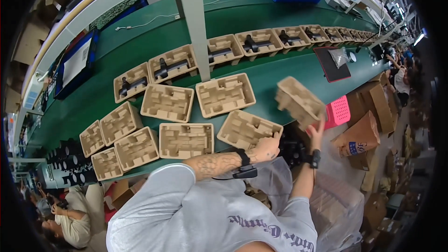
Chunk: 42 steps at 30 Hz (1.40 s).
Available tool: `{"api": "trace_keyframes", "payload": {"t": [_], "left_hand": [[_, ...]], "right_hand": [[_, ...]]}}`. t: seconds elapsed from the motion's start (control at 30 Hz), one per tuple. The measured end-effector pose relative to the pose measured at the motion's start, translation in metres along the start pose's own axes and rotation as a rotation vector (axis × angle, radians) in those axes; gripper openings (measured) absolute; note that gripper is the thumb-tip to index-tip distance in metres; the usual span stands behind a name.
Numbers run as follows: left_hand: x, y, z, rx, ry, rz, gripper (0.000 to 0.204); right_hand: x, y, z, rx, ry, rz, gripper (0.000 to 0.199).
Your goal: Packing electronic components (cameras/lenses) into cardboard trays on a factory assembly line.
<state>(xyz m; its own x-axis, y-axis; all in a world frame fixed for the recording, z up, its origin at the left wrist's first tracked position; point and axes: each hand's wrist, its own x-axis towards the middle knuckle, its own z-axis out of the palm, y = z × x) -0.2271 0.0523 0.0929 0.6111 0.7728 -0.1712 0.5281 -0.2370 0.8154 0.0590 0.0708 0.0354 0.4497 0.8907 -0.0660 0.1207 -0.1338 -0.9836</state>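
Observation:
My right hand (317, 134) grips the lower end of a brown moulded-pulp tray (298, 98), which is tilted, raised off the bench and slightly blurred. My left hand (267, 149) is closed at the near right corner of another pulp tray (245, 129) lying on the green bench; the fingers' undersides are hidden. Close by lie more pulp trays of the same kind, among them one pulp tray (186, 141) left of my left hand and one pulp tray (225, 95) behind it. Their moulded compartments show with nothing in them.
Behind runs a row of pulp trays holding black devices (165, 67). A grey post (192, 23) rises from the bench. At right are a pink perforated basket (338, 111), a dark red-edged mat (332, 64) and cardboard boxes. Black cylindrical parts (70, 161) stand at left. Other people sit nearby.

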Motion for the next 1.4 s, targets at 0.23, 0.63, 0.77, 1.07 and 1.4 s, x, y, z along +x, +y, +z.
{"api": "trace_keyframes", "payload": {"t": [0.23, 0.63, 0.77, 1.07, 1.4], "left_hand": [[-0.003, -0.067, 0.031, 0.371, 0.192, 0.454, 0.085], [-0.017, -0.089, 0.01, 0.32, 0.034, 0.307, 0.039], [-0.032, -0.105, -0.021, 0.412, 0.176, 0.286, 0.033], [-0.151, -0.184, -0.176, 0.587, 0.712, -0.268, 0.027], [-0.156, -0.228, -0.128, 0.677, 0.528, -0.238, 0.04]], "right_hand": [[0.025, 0.025, 0.081, 0.369, 0.348, 0.355, 0.056], [0.088, -0.022, 0.181, -0.869, -0.298, -0.232, 0.047], [0.069, -0.018, 0.198, -0.924, -0.5, -0.467, 0.05], [-0.081, 0.004, 0.206, -0.445, -0.087, -0.194, 0.056], [-0.087, -0.017, 0.229, -0.772, -0.184, -0.071, 0.044]]}}
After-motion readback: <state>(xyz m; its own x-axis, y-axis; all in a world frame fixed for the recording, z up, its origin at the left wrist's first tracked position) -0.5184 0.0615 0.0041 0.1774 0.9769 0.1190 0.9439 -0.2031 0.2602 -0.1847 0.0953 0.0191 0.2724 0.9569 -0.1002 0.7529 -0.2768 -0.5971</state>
